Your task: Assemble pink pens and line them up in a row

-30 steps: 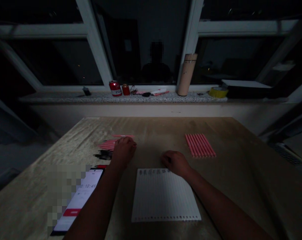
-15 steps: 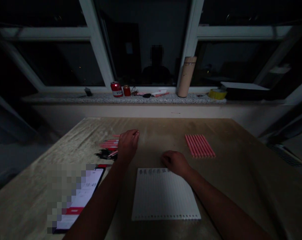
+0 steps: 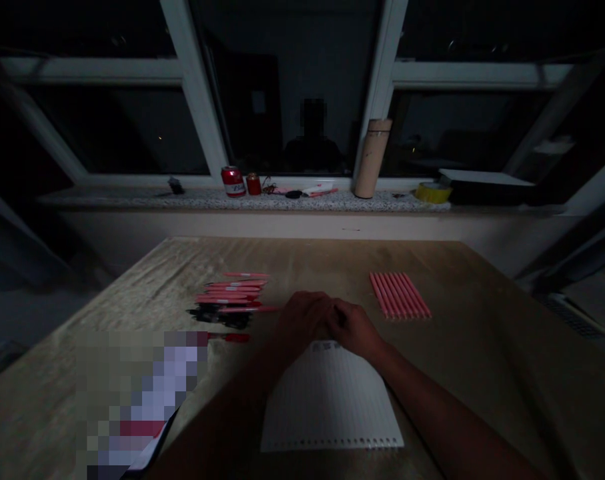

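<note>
My left hand and my right hand meet at the far edge of a lined spiral notebook. Both have curled fingers, and whatever sits between them is hidden in the dim light. Left of them lies a loose pile of pink pens, with black pens just nearer and one pink pen lying across these. A red pen rests closer to me. To the right, several pink pens lie side by side in a neat row.
A phone, partly blurred out, lies at the left front. On the windowsill behind the table stand red cans, a tan flask, a yellow tape roll and a dark box.
My left hand has moved right and toward me, from the pen pile to my right hand, uncovering the pens. My right hand has barely moved.
</note>
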`<state>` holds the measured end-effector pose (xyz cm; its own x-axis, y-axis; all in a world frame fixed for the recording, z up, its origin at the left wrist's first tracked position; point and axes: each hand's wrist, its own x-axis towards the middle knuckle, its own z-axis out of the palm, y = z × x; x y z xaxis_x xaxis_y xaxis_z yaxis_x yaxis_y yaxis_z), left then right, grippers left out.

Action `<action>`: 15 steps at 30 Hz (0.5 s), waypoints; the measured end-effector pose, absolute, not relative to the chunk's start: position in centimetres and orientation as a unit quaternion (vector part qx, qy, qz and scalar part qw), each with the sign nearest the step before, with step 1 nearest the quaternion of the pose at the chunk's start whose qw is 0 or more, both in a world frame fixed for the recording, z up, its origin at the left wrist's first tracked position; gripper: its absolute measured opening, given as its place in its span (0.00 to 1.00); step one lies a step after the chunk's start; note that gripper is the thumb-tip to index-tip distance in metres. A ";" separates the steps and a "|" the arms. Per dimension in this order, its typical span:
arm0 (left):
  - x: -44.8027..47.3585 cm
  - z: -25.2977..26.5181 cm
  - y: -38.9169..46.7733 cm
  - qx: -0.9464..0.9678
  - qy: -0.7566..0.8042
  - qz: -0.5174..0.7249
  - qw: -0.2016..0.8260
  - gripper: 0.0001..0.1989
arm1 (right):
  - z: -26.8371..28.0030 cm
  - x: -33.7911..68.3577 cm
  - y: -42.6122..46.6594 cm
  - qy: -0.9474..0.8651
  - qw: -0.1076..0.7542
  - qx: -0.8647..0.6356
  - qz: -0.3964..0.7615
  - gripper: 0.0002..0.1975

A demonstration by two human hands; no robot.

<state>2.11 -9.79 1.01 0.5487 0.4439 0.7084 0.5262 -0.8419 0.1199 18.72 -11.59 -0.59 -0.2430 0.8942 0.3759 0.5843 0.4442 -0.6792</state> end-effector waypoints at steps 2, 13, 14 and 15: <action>2.2 0.6 -9.8 -0.890 -0.276 -0.361 0.042 0.12 | -0.6 18.6 -11.6 -0.758 0.401 -0.462 0.227 0.09; 1.7 0.3 -9.4 -0.895 -0.312 -0.317 -0.025 0.13 | -0.6 18.8 -11.3 -0.704 0.483 -0.418 0.310 0.06; 1.6 0.4 -9.3 -0.891 -0.321 -0.318 -0.039 0.14 | -0.4 18.9 -11.3 -0.692 0.493 -0.417 0.323 0.06; 1.5 0.5 -9.2 -0.886 -0.334 -0.317 -0.053 0.14 | -0.2 18.9 -11.3 -0.678 0.503 -0.418 0.336 0.07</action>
<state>1.50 -9.16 0.51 0.5760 0.6250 0.5269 0.5583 -0.7716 0.3049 18.92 -11.30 -0.20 -0.1446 0.9043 0.4016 0.2285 0.4254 -0.8757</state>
